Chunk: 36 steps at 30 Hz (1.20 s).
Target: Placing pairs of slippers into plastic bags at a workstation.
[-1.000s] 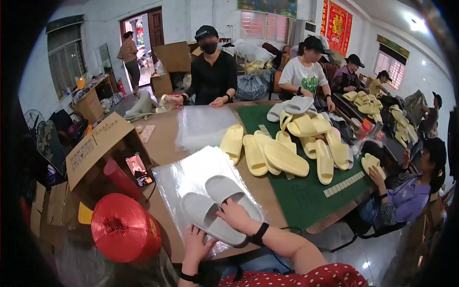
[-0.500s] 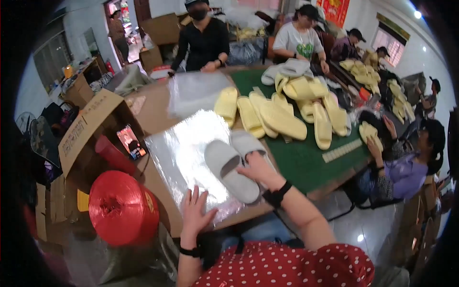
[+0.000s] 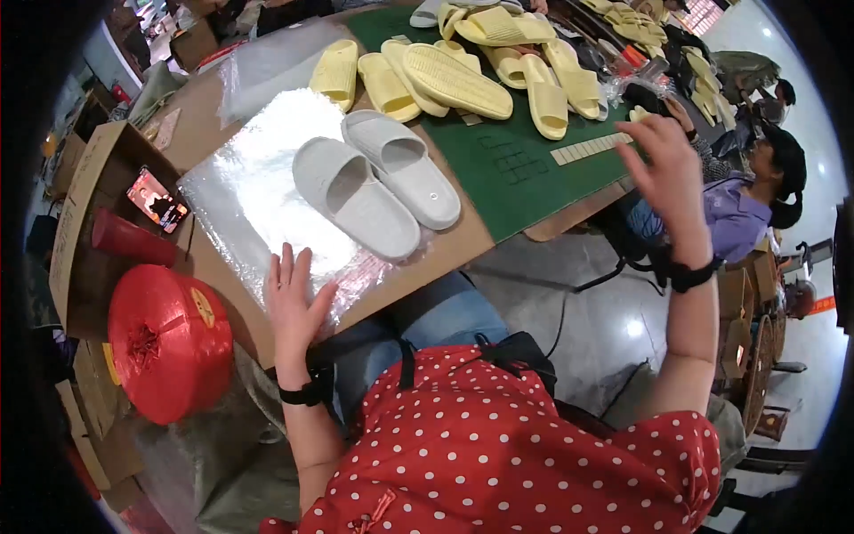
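Observation:
Two grey slippers [image 3: 374, 182] lie side by side on a stack of clear plastic bags [image 3: 258, 178] at the near edge of the table. My left hand [image 3: 294, 307] rests flat on the bags' near edge, fingers spread, holding nothing. My right hand [image 3: 667, 165] is raised in the air off the table's right side, fingers apart and empty, away from the slippers. Beyond the grey pair, several yellow slippers [image 3: 463, 76] lie on a green mat [image 3: 525, 156].
A large red spool of twine [image 3: 169, 343] stands at my left beside an open cardboard box [image 3: 84, 205] with a phone [image 3: 158, 200] in it. A seated person in purple [image 3: 747, 200] is at the right. Grey floor lies beyond the table's corner.
My right hand has left the grey slippers and swung up and out to the right. The view has tilted down toward my lap; my left hand stays on the bags.

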Tool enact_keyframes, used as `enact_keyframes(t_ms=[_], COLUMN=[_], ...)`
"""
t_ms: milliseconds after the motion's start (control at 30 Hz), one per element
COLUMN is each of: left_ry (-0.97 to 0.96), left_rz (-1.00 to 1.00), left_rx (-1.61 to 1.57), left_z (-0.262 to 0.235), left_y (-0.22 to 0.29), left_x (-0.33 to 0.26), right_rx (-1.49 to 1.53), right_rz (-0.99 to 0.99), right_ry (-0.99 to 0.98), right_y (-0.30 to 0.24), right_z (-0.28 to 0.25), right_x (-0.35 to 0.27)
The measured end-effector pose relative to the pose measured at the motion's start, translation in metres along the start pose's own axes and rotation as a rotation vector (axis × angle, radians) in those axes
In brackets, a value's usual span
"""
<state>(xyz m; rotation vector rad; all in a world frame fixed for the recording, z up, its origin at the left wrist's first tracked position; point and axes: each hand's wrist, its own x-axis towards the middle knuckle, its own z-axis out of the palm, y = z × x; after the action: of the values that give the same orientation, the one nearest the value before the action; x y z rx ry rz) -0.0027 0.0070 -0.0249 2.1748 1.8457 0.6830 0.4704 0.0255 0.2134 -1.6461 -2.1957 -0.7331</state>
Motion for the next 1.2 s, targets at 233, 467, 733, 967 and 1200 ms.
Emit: enact_keyframes(t_ms=[233, 467, 733, 967, 1200], left_ry=[0.071, 0.031, 0.088, 0.097, 0.13], left_rz=[-0.041, -0.037, -0.051, -0.068, -0.018], left_rx=[0.028, 0.006, -0.007, 0.015, 0.085], left_z=[-0.006, 0.006, 0.014, 0.003, 0.002], left_y=[0.001, -0.005, -0.004, -0.002, -0.005], left_x=[-0.007, 0.002, -0.007, -0.015, -0.014], right_rx=[0.078, 0.764, 0.717, 0.726, 0.688], right_rz=[-0.057, 0.079, 0.203, 0.184, 0.178], right_ry=[-0.095, -0.188, -0.317, -0.239, -0.292], right_y=[0.012, -0.142, -0.238, -0.254, -0.256], right_z=[0.018, 0.145, 0.217, 0.236, 0.23], right_x=[-0.05, -0.01, 0.048, 0.039, 0.045])
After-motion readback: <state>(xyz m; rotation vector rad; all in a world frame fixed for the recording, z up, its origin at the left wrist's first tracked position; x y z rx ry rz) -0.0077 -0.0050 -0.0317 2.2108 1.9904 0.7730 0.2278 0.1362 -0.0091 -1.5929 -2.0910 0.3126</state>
